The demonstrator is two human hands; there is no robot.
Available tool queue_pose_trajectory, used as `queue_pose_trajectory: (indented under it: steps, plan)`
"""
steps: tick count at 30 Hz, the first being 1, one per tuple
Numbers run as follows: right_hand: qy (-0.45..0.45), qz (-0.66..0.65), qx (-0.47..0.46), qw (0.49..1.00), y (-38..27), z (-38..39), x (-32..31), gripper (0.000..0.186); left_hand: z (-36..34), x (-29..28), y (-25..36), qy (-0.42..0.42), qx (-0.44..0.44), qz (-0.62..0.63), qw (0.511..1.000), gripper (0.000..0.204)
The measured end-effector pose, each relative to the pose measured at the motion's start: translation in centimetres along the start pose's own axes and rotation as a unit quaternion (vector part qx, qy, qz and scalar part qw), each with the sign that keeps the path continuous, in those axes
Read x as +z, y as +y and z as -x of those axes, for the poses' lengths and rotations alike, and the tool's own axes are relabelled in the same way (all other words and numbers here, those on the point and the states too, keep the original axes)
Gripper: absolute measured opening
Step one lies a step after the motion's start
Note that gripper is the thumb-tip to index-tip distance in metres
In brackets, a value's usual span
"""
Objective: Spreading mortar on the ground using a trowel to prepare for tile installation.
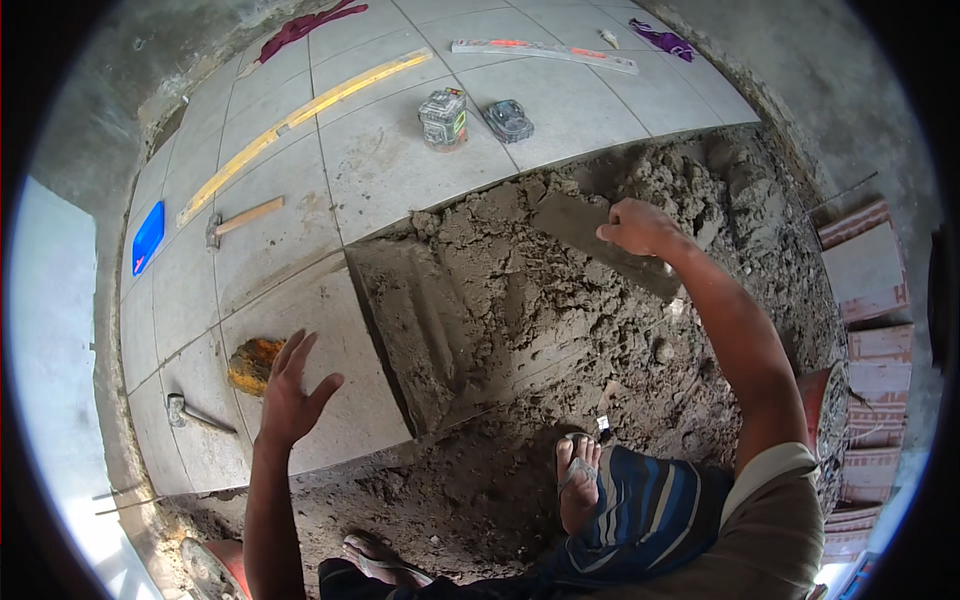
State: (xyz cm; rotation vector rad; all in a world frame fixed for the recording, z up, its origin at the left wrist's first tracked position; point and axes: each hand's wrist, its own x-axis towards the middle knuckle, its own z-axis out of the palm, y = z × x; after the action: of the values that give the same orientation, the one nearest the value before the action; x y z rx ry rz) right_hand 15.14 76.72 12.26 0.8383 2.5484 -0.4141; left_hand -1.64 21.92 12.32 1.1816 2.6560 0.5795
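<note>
My right hand (637, 228) is closed on a long, flat, mortar-coated trowel (568, 228) over the rough bed of wet grey mortar (525, 310). My left hand (300, 385) has its fingers spread above the edge tile (350, 400), beside a lumpy yellow-brown sponge-like object (248, 365). A mallet (200, 415) lies left of that hand. A smoothed strip of mortar (400, 310) runs along the tile's right edge.
Laid tiles hold a hammer (250, 213), yellow level (300, 117), grey level (545, 52), laser tool (443, 120), dark device (508, 121), blue tray (148, 237) and cloths (660, 38). Tile stacks (865, 270) and a bucket (820, 415) stand right. Walls border the tiles.
</note>
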Motion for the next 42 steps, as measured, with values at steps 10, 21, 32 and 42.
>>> queue_pose_trajectory:
  steps: [10, 21, 32, 42]
  plan:
    - [0.049, -0.076, -0.095, 0.991, 6.8, -4.3, 6.0, 0.047, 2.7, -0.9, -3.6, -0.058, -0.143, 0.008, 0.988, 0.07]
    - [-0.235, -0.559, -0.002, 0.795, -2.8, 9.2, 9.5, 0.044, 6.3, -3.1, 6.3, -0.195, -0.21, 0.02, 0.958, 0.08]
    - [-0.095, -0.548, 0.02, 0.831, -4.0, 10.9, 16.8, 0.068, 10.8, -2.3, 12.9, -0.225, -0.085, 0.067, 0.968, 0.086]
    - [0.003, -0.558, 0.121, 0.821, 0.8, 9.8, 9.9, 0.056, 19.1, -5.5, 10.4, -0.191, -0.211, 0.112, 0.952, 0.088]
